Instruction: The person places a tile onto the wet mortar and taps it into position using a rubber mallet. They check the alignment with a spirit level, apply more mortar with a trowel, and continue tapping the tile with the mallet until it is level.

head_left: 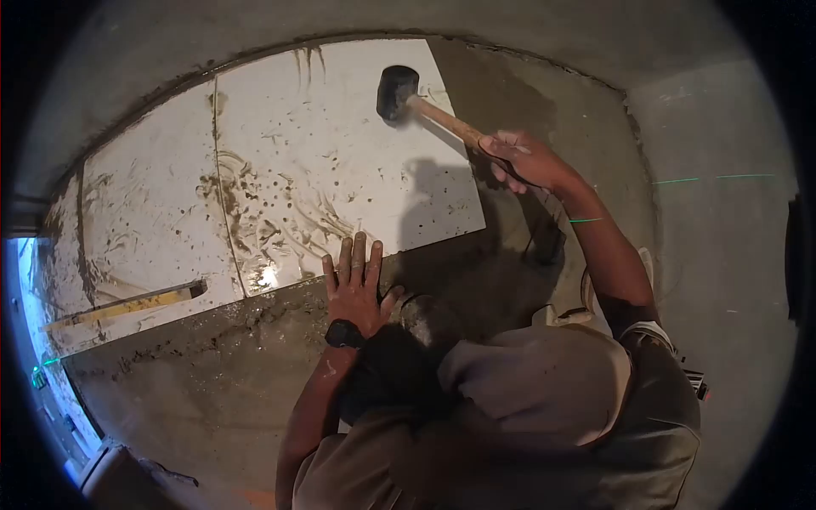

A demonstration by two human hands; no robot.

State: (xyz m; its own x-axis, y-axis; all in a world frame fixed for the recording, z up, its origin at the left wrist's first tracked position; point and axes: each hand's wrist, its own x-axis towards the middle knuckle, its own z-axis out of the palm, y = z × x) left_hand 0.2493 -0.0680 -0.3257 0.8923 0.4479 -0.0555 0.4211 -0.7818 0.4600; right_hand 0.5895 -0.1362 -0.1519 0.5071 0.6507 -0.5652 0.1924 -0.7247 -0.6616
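Observation:
My right hand (525,161) is wrapped round the wooden handle of a rubber mallet (450,121). Its black head hangs over the upper right of a large white floor tile (314,127). My left hand (355,289) lies with its fingers spread, fingertips on the front edge of that tile and palm over the wet mortar. Grey mortar smears and drops cover the tile around the left fingers. My shadow falls across the tile's right part. A dark watch (343,333) sits on the left wrist.
More smeared white tile (153,204) extends left beyond a joint. On it lies a yellow spirit level (127,308). Wet mortar (195,357) borders the front; grey floor (578,110) continues right, up to a wall (714,195). Green laser lines (676,180) cross the wall and my right forearm.

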